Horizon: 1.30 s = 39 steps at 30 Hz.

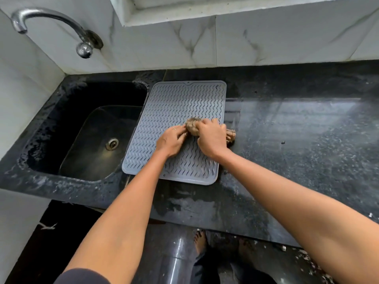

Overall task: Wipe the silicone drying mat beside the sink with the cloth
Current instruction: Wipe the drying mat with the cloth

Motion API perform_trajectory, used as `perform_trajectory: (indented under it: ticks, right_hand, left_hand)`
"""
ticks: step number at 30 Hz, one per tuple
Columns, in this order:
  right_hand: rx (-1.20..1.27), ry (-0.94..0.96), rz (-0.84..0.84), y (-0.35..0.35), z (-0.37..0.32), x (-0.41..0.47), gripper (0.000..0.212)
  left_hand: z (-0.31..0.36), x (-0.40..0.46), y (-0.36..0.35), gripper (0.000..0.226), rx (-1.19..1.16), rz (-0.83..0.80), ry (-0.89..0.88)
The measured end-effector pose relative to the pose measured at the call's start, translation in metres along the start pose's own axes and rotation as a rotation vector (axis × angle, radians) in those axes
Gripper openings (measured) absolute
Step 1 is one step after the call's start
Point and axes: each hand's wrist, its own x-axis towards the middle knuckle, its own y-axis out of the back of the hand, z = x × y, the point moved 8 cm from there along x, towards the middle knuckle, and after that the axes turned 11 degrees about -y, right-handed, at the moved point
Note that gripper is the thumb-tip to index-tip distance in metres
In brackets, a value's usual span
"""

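Both of our hands close on the bunched brown cloth [192, 128]: our right hand [212, 137] curls over it from above, knuckles up and fingers wrapped down around the wad, while our left hand [172, 141] pinches the cloth's near-left edge with bent fingertips (a thin ring shows on one finger). We hold the cloth pressed on the grey silicone drying mat [174, 107], toward the mat's 3 o'clock edge, and a crumpled tail of it pokes out past our right hand at 3 o'clock, onto the black stone counter [297, 140]. Our forearms come in from 6 o'clock and converge over the mat, the left arm running up from 7 o'clock, the right from 5 o'clock, both wrists fairly straight and palms facing down. The mat lies flat on the counter, its wavy ribs running across the whole surface, with its 9 o'clock edge just beside the dark sink [88, 136], slightly overhanging the basin's rim. At 10 o'clock from the mat a curved chrome tap [51, 21] comes out of the white marbled wall [266, 42]. The counter to the mat's 3 o'clock side looks wet and streaked. Below the counter edge, at 6 o'clock, we see our bare feet [200, 240] on the dark floor.
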Motion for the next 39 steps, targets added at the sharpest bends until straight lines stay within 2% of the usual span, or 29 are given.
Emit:
perform_trajectory:
  ticks: [2, 4, 6, 8, 10, 12, 13, 16, 17, 19, 22, 26, 28, 30, 32, 34, 35, 37, 39]
  right_hand:
    - [-0.106, 0.091, -0.018, -0.011, -0.008, -0.009, 0.024]
    - [-0.074, 0.164, 0.08, -0.012, -0.013, -0.035, 0.012]
    - [-0.011, 0.237, 0.105, -0.012, -0.018, -0.071, 0.017]
    - [0.006, 0.307, 0.054, -0.015, -0.025, -0.099, 0.024]
    - [0.02, 0.367, -0.081, -0.017, -0.033, -0.107, 0.016]
    - [0.049, 0.32, -0.169, -0.018, -0.032, -0.094, 0.016]
    - [0.087, 0.244, -0.154, -0.012, -0.028, -0.08, 0.02]
    - [0.233, -0.017, 0.067, 0.01, -0.004, -0.035, 0.028]
    - [0.192, -0.057, 0.062, 0.008, -0.001, -0.023, 0.032]
    - [0.024, -0.023, -0.025, -0.007, -0.003, -0.012, 0.036]
    - [-0.117, 0.14, 0.007, -0.019, -0.015, -0.038, 0.027]
    - [-0.034, 0.262, 0.021, -0.025, -0.024, -0.094, 0.015]
    - [-0.027, 0.283, -0.06, -0.024, -0.03, -0.107, 0.018]
    - [-0.031, 0.227, -0.194, -0.026, -0.028, -0.1, 0.031]
    - [0.209, 0.016, -0.357, -0.027, -0.01, -0.08, 0.035]
    - [0.706, -0.249, -0.494, -0.022, 0.007, -0.062, 0.035]
    - [0.927, -0.333, -0.51, -0.017, 0.013, -0.054, 0.038]
    - [1.207, -0.406, -0.556, -0.01, 0.021, -0.044, 0.047]
    - [1.457, -0.446, -0.619, -0.01, 0.023, -0.039, 0.045]
  left_hand:
    - [-0.007, 0.0, -0.002, 0.042, 0.044, -0.044, 0.043]
    - [-0.01, 0.0, -0.004, 0.044, 0.048, -0.062, 0.054]
    - [-0.008, 0.0, -0.003, 0.04, 0.049, -0.038, 0.035]
    - [-0.007, 0.001, -0.001, 0.039, 0.051, -0.024, 0.025]
    - [-0.006, 0.001, 0.0, 0.038, 0.031, -0.03, 0.027]
    - [-0.006, 0.002, 0.0, 0.037, 0.009, -0.034, 0.025]
    - [-0.006, 0.002, 0.001, 0.037, -0.009, -0.04, 0.031]
    - [-0.002, 0.005, 0.003, 0.036, -0.018, -0.064, 0.01]
    - [-0.003, 0.006, 0.003, 0.039, -0.003, -0.065, 0.023]
    - [-0.005, 0.004, 0.007, 0.045, 0.02, -0.037, 0.074]
    - [-0.005, 0.004, 0.008, 0.04, -0.083, -0.018, 0.075]
    - [0.003, 0.003, 0.011, 0.035, -0.112, 0.0, 0.029]
    - [0.003, 0.001, 0.009, 0.036, -0.122, -0.007, 0.028]
    - [0.003, 0.001, 0.008, 0.037, -0.122, -0.031, 0.039]
    - [0.004, 0.001, 0.007, 0.038, -0.095, -0.068, 0.043]
    - [0.007, 0.0, 0.011, 0.034, -0.095, -0.032, 0.061]
    - [0.007, -0.002, 0.015, 0.029, -0.153, 0.027, 0.096]
    - [0.003, -0.011, 0.023, 0.022, -0.439, 0.194, 0.203]
    - [0.003, -0.021, 0.032, 0.025, -0.745, 0.359, 0.298]
